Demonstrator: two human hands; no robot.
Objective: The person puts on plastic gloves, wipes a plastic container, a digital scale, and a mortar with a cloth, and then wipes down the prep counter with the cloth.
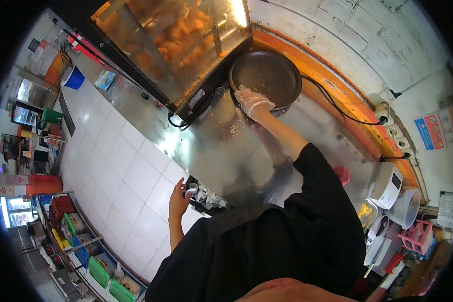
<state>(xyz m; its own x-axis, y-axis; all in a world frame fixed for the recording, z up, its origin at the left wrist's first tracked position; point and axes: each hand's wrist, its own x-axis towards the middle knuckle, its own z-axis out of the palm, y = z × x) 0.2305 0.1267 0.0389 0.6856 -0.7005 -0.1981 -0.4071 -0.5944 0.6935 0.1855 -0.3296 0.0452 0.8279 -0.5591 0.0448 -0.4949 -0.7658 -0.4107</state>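
My right hand [254, 102], in a clear plastic glove, is at the near left rim of a wide, dark, shallow stone mortar [277, 75]. Its fingers appear curled over the rim, though the glove's folds partly hide them. The mortar sits on a metal counter [211, 151], with small crumbs scattered beside it. My left hand [178, 199] is bare and held low at the counter's front edge, fingers apart and holding nothing. Right beside it is a dark open bin or drawer [209, 199] with crumpled white items inside.
A lit glass display case [171, 45] full of fried food stands beside the mortar. Black cables [332, 98] run along the orange wall edge. A white scale-like device [386, 185] and a clear tub [404, 207] stand at the right. Green baskets [99, 272] fill shelves at lower left.
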